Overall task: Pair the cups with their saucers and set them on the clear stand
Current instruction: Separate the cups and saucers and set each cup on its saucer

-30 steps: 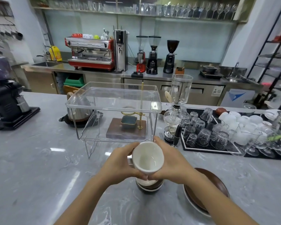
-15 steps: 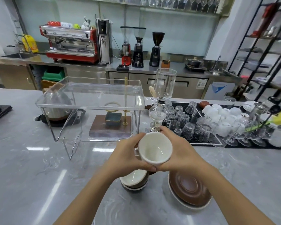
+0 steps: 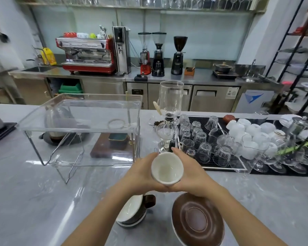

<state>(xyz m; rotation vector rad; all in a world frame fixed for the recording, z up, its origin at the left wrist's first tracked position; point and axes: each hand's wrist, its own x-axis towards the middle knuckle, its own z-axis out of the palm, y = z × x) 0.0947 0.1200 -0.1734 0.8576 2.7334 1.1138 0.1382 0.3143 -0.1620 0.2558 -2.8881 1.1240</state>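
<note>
Grey marble counter point(image 3: 34, 201) in a café bar, our left hand point(image 3: 140, 172) and right hand point(image 3: 194, 172) cupped around a white cup point(image 3: 166, 168) held above the near edge, dark cup point(image 3: 134, 213) and brown saucers point(image 3: 197, 219) below, clear stand point(image 3: 82, 119) toward the left, empty-topped.

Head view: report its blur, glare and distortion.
Head view: the white cup held in the left hand and right hand is sharp; the left edge smears with motion blur; ceiling lights glare on the marble counter; wide-angle distortion bends the black shelving.
</note>
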